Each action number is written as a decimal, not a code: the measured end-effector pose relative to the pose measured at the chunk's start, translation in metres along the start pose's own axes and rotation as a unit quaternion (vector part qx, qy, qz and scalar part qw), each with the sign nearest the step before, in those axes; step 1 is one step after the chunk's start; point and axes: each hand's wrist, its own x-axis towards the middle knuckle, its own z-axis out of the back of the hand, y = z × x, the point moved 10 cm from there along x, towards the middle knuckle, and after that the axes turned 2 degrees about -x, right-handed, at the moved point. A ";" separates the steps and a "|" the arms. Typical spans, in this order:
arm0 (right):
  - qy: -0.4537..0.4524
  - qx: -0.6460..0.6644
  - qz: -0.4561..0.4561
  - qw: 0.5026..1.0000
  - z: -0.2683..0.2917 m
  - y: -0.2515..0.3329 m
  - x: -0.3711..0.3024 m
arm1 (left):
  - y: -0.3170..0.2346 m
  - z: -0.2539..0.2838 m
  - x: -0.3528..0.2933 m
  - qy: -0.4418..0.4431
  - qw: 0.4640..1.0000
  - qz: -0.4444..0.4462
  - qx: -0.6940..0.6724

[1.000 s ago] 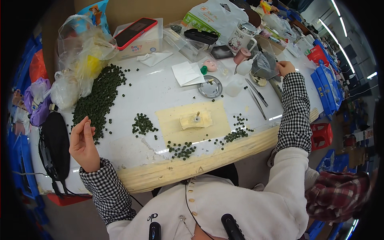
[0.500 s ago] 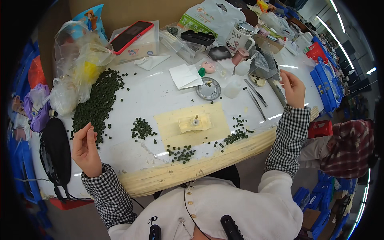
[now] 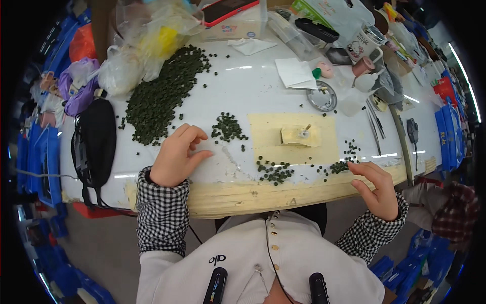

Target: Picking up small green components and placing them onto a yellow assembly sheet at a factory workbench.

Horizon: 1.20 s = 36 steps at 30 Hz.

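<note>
My left hand [image 3: 178, 156] hovers over the table's left part, thumb and fingers apart with nothing visible in them. Just beyond its fingertips lies a small cluster of dark green pellet-like pieces [image 3: 229, 127]. On the right, my right hand [image 3: 375, 191] is at the front edge, fingers curved and thumb apart, with no object showing. Its fingertips are close to a scattered group of the same pieces [image 3: 339, 166]. Between the hands, a cream-coloured block [image 3: 290, 136] with a small upright peg [image 3: 307, 130] sits on a yellowish sheet [image 3: 263, 149]. More green pieces [image 3: 276, 173] lie along that sheet's front edge.
A large heap of green pieces [image 3: 157, 96] spreads at the left, beside a black pouch [image 3: 94, 144] and plastic bags [image 3: 121, 71]. Farther back are a round metal dish [image 3: 322, 105], white paper [image 3: 288, 74], tweezers [image 3: 374, 130] and a mug [image 3: 360, 44].
My left hand has moved right, toward the small cluster. My right hand has come down from the far right to the front edge. The whole view has shifted, and both hands' fingers have spread.
</note>
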 end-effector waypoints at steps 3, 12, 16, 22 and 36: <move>0.018 0.012 0.025 0.999 -0.011 0.015 0.006 | 0.005 -0.003 0.001 -0.005 1.000 0.022 -0.001; 0.071 0.034 0.104 0.991 -0.053 0.044 0.007 | 0.003 -0.015 0.008 -0.046 0.999 -0.014 0.000; 0.019 0.025 0.088 0.996 -0.066 0.038 0.015 | 0.000 -0.018 0.013 -0.057 0.998 -0.023 0.001; -0.120 0.023 0.011 0.992 -0.061 0.022 0.027 | 0.008 -0.015 0.011 -0.061 0.997 0.014 -0.038; -0.154 -0.023 -0.004 0.988 -0.054 0.004 0.028 | 0.032 -0.005 0.004 -0.077 0.989 0.099 -0.082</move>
